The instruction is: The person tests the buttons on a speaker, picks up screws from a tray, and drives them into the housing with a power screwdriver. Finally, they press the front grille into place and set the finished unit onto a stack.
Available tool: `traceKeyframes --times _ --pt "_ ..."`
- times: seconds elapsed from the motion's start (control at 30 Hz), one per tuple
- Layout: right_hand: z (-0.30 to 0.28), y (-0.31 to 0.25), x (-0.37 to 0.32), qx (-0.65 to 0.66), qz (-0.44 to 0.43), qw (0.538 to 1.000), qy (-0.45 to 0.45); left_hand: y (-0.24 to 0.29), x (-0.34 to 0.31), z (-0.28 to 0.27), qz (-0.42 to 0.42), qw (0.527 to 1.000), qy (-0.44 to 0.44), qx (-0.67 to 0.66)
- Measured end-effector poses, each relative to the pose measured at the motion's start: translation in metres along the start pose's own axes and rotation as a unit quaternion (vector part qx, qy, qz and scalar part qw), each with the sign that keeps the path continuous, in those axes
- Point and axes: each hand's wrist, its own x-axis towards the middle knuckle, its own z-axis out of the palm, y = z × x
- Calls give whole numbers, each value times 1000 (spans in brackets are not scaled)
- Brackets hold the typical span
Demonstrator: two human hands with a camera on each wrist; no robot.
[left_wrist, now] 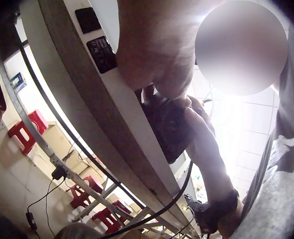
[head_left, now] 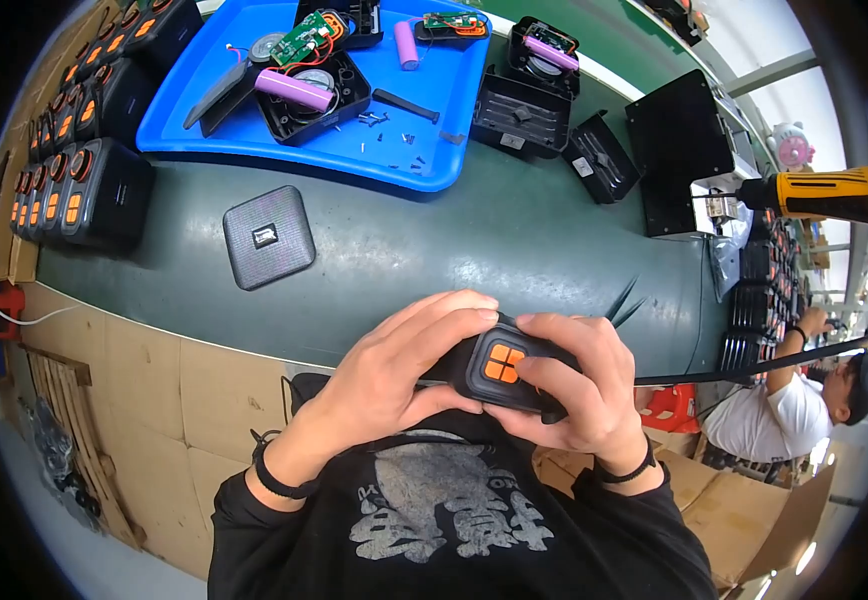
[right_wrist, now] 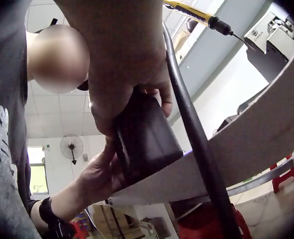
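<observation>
Both hands hold a black portable speaker close in front of the chest, at the table's near edge. Four-part orange buttons on its side face up. My left hand grips one end, its fingers over the far edge and thumb along the near edge. At the other end my right hand curls round the housing, a bent finger at the orange buttons. The right wrist view shows the smooth dark underside of the speaker. Ahead to the left, a square speaker grille with a logo lies on the table.
A blue tray holds opened speakers, purple battery cells, circuit boards and screws. Stacked speakers line the left. Black housings lie right of the tray. A yellow electric screwdriver hangs at right beside a screw feeder. Another person sits beyond.
</observation>
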Motion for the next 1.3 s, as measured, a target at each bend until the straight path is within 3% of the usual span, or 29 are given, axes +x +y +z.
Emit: traceKeyframes --times 1.3 --pt "0 0 2 -32 -21 999 -3 -1 -1 1 -5 1000 0 2"
